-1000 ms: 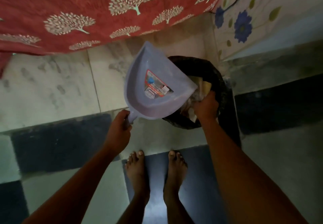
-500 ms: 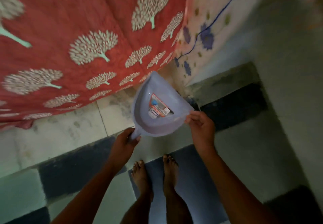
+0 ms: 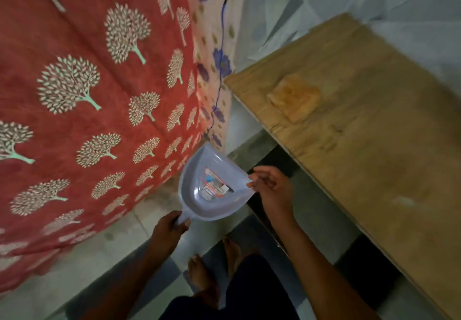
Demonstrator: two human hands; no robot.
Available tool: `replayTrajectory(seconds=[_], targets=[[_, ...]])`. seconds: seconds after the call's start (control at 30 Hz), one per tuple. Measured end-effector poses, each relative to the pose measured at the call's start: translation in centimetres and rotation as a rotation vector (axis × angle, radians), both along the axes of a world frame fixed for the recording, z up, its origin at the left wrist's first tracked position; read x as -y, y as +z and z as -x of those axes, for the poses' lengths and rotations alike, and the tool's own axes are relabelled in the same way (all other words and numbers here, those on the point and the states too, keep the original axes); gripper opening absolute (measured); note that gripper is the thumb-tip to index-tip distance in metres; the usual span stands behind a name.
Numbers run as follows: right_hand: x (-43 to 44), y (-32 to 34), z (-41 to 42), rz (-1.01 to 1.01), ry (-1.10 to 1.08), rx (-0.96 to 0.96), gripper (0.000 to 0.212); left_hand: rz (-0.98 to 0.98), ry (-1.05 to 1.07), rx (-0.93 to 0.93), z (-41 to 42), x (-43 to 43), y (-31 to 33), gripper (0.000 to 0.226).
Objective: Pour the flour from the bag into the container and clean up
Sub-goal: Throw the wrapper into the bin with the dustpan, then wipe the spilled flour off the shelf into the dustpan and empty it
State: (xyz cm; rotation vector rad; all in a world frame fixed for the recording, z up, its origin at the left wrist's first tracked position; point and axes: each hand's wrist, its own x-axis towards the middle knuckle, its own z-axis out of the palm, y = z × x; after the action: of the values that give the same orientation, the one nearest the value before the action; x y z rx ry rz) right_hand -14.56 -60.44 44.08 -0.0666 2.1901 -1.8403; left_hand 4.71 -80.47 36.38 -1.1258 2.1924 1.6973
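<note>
A pale lilac plastic dustpan (image 3: 197, 182) with a red and blue sticker inside hangs tilted above the floor in the middle of the view. My left hand (image 3: 168, 229) grips its short handle from below. My right hand (image 3: 270, 191) is at the dustpan's front lip, with thumb and fingertips pinching its right corner. The pan looks empty. No flour bag, container or bin is in view.
A red cloth with white tree prints (image 3: 87, 95) hangs at the left, a floral cloth (image 3: 217, 45) beside it. A wooden table (image 3: 374, 157) with an orange folded cloth (image 3: 294, 97) stands on the right. My bare feet (image 3: 199, 272) stand on checkered floor tiles.
The dustpan has come up and away from the black bin, which has left the view. My head has turned up and right, bringing the wooden table in.
</note>
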Motion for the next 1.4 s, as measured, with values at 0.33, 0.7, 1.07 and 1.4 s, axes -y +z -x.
replayTrajectory(seconds=[0.33,0.7,1.07,1.4], targets=[[-3.2,2.8,6.8,-0.043,-0.102,-0.047,0.018,0.101,-0.103,0.042,6.2,-0.4,1.4,0.022],[-1.3,0.9,23.7,-0.818,0.275,-0.759,0.068,0.089,-0.068,0.140,13.8,-2.5,2.3,0.028],[0.6,-1.6,27.4,-1.137,0.500,-0.817,0.058,0.121,-0.140,0.230,17.2,-4.8,0.3,0.025],[-1.3,4.2,27.9,-0.589,0.427,-0.451,0.048,0.023,-0.187,0.095,18.0,-4.2,0.3,0.051]])
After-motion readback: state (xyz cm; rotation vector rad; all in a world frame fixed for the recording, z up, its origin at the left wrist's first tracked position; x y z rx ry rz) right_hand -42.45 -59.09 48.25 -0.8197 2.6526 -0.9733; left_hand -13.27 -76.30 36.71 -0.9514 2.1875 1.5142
